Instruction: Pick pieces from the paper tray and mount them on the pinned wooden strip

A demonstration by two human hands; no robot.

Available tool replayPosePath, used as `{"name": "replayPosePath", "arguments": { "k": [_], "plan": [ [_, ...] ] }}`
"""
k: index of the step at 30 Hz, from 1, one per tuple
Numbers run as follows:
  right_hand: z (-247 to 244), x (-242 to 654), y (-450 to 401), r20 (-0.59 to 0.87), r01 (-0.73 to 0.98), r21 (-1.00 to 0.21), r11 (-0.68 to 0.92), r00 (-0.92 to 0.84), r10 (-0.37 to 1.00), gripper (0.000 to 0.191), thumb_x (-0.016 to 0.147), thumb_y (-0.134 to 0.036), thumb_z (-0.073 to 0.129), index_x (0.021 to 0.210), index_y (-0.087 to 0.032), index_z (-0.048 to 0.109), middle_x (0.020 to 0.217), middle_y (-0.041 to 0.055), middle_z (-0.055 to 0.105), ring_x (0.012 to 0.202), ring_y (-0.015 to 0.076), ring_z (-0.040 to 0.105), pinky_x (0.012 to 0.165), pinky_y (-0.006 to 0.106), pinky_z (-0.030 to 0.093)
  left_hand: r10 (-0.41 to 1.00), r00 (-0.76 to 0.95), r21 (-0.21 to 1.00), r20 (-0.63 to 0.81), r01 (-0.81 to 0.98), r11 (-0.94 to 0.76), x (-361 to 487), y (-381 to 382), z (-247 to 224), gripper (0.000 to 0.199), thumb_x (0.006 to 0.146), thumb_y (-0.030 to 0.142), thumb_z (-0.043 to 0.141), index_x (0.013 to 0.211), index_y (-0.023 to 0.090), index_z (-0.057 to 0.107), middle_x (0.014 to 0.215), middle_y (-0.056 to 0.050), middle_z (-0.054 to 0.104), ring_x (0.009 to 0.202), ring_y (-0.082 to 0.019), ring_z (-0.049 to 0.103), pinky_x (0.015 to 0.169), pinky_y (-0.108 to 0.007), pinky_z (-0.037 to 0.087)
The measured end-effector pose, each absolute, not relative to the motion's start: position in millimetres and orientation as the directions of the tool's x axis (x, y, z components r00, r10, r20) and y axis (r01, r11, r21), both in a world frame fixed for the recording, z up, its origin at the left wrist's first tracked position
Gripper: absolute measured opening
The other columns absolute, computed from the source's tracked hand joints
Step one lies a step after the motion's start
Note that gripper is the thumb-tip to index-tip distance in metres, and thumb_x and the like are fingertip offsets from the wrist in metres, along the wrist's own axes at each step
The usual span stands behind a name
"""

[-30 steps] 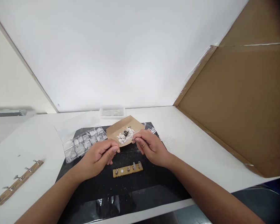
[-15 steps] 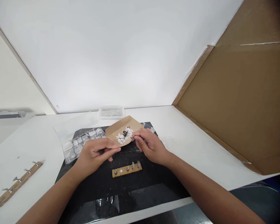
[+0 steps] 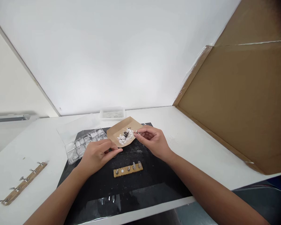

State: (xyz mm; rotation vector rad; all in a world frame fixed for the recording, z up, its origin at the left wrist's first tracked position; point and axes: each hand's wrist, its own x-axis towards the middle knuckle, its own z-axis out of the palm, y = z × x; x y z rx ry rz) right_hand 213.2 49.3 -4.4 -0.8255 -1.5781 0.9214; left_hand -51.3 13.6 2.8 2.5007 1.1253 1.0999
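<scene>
A brown paper tray (image 3: 117, 127) lies on the black mat (image 3: 140, 187), holding small white pieces (image 3: 124, 139) and a dark clump. At the tray's lower left corner is my left hand (image 3: 101, 154), thumb and forefinger pinched; what sits between the tips is too small to make out. My right hand (image 3: 154, 140) is at the tray's right edge, its thumb and forefinger closed on a tiny whitish piece (image 3: 137, 132). Below both hands lies a short wooden strip (image 3: 125, 172) with several upright metal pegs, some bearing clear pieces, and a white dot.
A clear compartment box (image 3: 84, 142) with white packets sits left of the tray. Behind stands a translucent tub (image 3: 112, 114). Another wooden strip with metal pegs (image 3: 24, 184) lies at the far left. A cardboard panel (image 3: 239, 109) rises on the right.
My right hand has lifted slightly and moved right, away from the white pieces, and its fingers now show a tiny piece. My left hand stays near the tray's corner.
</scene>
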Motion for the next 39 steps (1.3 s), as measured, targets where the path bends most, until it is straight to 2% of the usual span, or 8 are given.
{"name": "replayPosePath", "arguments": {
  "k": [5, 11, 15, 22, 25, 29, 35, 39],
  "plan": [
    [-3.6, 213.1, 49.1, 0.369, -0.073, -0.929, 0.362, -0.227, 0.901, 0.026, 0.081, -0.043, 0.087, 0.083, -0.023, 0.071, 0.085, 0.0033, 0.074, 0.067, 0.0169, 0.067, 0.058, 0.03, 0.058, 0.753, 0.379, 0.434, 0.537, 0.642, -0.632, -47.7, 14.3, 11.4, 0.023, 0.105, 0.031, 0.059, 0.085, 0.02, 0.062, 0.069, 0.003, 0.062, 0.062, -0.011, 0.056, 0.062, -0.024, 0.041],
    [6.0, 215.5, 48.4, 0.374, 0.033, -0.922, 0.386, -0.187, 0.908, 0.032, 0.091, -0.052, 0.075, 0.097, -0.021, 0.078, 0.083, 0.0039, 0.071, 0.066, 0.0162, 0.064, 0.06, 0.03, 0.056, 0.761, 0.433, 0.278, 0.483, 0.748, -0.603, -39.8, 31.0, 42.1, 0.04, 0.109, 0.032, 0.04, 0.071, 0.021, 0.046, 0.064, 0.002, 0.049, 0.057, -0.014, 0.044, 0.059, -0.029, 0.032],
    [6.9, 217.2, 50.8, 0.439, 0.154, -0.876, 0.456, -0.135, 0.888, 0.036, 0.097, -0.055, 0.066, 0.099, -0.021, 0.078, 0.085, 0.0051, 0.069, 0.07, 0.0164, 0.062, 0.065, 0.031, 0.055, 0.744, 0.532, 0.22, 0.403, 0.733, -0.644, -32.5, 61.3, 51.8, 0.047, 0.109, 0.041, 0.041, 0.07, 0.02, 0.056, 0.066, 0.0, 0.054, 0.061, -0.015, 0.049, 0.06, -0.029, 0.031],
    [1.0, 218.7, 54.2, 0.449, 0.203, -0.856, 0.475, -0.163, 0.879, 0.03, 0.096, -0.05, 0.07, 0.102, -0.022, 0.078, 0.096, 0.0068, 0.073, 0.084, 0.0195, 0.067, 0.073, 0.032, 0.056, 0.724, 0.57, 0.161, 0.389, 0.731, -0.663, -32.2, 92.9, 30.4, 0.032, 0.102, 0.048, 0.057, 0.096, 0.029, 0.082, 0.111, -0.002, 0.069, 0.06, -0.01, 0.054, 0.057, -0.026, 0.03],
    [-1.1, 218.3, 53.9, 0.438, 0.217, -0.857, 0.468, -0.171, 0.882, 0.028, 0.096, -0.049, 0.07, 0.101, -0.022, 0.078, 0.095, 0.0063, 0.074, 0.081, 0.0189, 0.067, 0.071, 0.032, 0.056, 0.73, 0.551, 0.172, 0.405, 0.738, -0.652, -36.7, 92.1, 22.9, 0.03, 0.104, 0.043, 0.055, 0.105, 0.033, 0.083, 0.101, -0.002, 0.073, 0.069, -0.013, 0.062, 0.059, -0.025, 0.035],
    [-3.9, 217.4, 52.5, 0.422, 0.217, -0.865, 0.453, -0.177, 0.889, 0.028, 0.096, -0.049, 0.07, 0.103, -0.023, 0.077, 0.094, 0.0065, 0.074, 0.08, 0.0191, 0.068, 0.069, 0.032, 0.058, 0.767, 0.469, 0.216, 0.437, 0.773, -0.596, -43.5, 86.9, 17.6, 0.036, 0.105, 0.048, 0.054, 0.1, 0.026, 0.082, 0.082, -0.003, 0.077, 0.075, -0.019, 0.07, 0.065, -0.026, 0.044],
    [-1.7, 217.3, 47.1, 0.382, 0.229, -0.881, 0.415, -0.175, 0.908, 0.025, 0.092, -0.045, 0.075, 0.105, -0.024, 0.078, 0.091, 0.0054, 0.077, 0.076, 0.0198, 0.072, 0.066, 0.033, 0.06, 0.819, 0.334, 0.315, 0.466, 0.802, -0.507, -56.2, 63.7, 12.5, 0.036, 0.11, 0.038, 0.039, 0.124, 0.023, 0.069, 0.101, -0.003, 0.083, 0.084, -0.02, 0.076, 0.081, -0.032, 0.057],
    [5.0, 214.3, 37.5, 0.334, 0.253, -0.886, 0.389, -0.232, 0.913, 0.022, 0.095, -0.04, 0.072, 0.109, -0.025, 0.079, 0.088, 0.0046, 0.079, 0.078, 0.0207, 0.075, 0.068, 0.033, 0.061, 0.768, 0.483, 0.343, 0.419, 0.699, -0.627, -64.8, 30.6, 7.8, 0.048, 0.107, 0.018, 0.034, 0.153, 0.024, 0.044, 0.136, -0.009, 0.069, 0.125, -0.024, 0.065, 0.106, -0.043, 0.052]
  ]
}}
